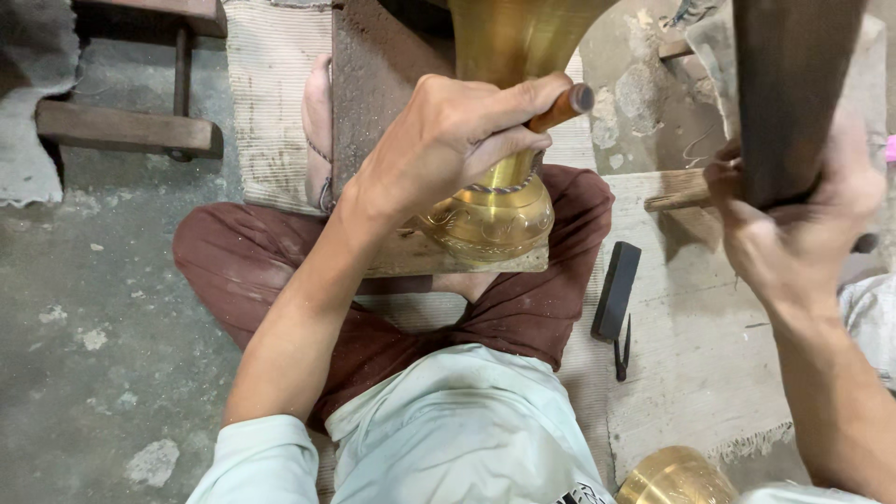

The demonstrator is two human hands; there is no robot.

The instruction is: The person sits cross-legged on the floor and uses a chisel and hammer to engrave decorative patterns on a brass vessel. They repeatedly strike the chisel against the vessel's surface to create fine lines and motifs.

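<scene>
The left hand (pixel 448 140) is clenched on a wooden-handled chisel (pixel 560 107) against the brass vase (pixel 495 210) at centre top; the right hand (pixel 793 215) grips a dark wooden mallet (pixel 789 93) at upper right. I judge the chisel needs steady pressure, light blows. One vase, one brass bowl (pixel 677 476), one black block (pixel 616 289)

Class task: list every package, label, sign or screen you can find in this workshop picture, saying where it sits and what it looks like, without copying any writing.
No packages, signs or screens.
Printed mark: on the pale shirt, bottom edge of frame, small, dark, cut off.
</scene>
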